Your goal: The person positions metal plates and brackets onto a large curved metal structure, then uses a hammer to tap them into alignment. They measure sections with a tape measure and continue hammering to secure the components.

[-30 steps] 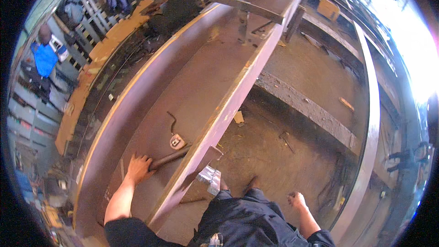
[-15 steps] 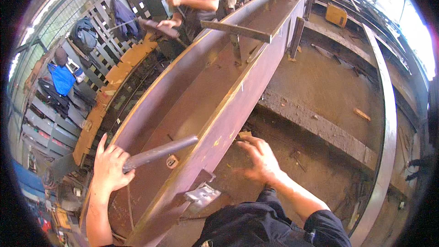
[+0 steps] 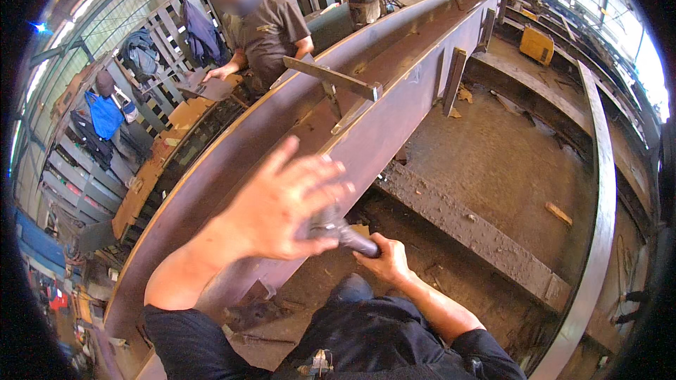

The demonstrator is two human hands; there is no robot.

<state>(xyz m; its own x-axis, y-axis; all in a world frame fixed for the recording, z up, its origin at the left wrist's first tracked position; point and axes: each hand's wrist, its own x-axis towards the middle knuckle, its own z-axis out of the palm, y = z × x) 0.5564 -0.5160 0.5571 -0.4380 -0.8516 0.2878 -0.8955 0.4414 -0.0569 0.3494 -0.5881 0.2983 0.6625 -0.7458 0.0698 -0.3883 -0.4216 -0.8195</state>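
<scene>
My right hand (image 3: 386,259) is closed around one end of a dark round bar (image 3: 360,241), near my knees. The bar's other end is blurred and partly covered by my left hand (image 3: 289,200). That left hand is raised above the steel beam (image 3: 384,123), fingers spread, with its thumb close to the bar. The long brown beam is a trough with two upright sides, running away to the far right. A flat steel crosspiece (image 3: 334,79) lies across its top. A small metal bracket (image 3: 266,288) sticks out from its near side.
A co-worker (image 3: 267,42) stands beyond the beam, one hand at a flat grey piece (image 3: 204,88). Dirty steel crossbeams (image 3: 472,222) and a long pale rail (image 3: 598,190) lie on the right. A yellow box (image 3: 536,45) stands farther back. Clothes hang on the slatted rack (image 3: 158,42).
The bar has passed from my left hand to my right and moved rightward off the beam. My left hand has opened and risen. The co-worker has shifted left and lowered an arm.
</scene>
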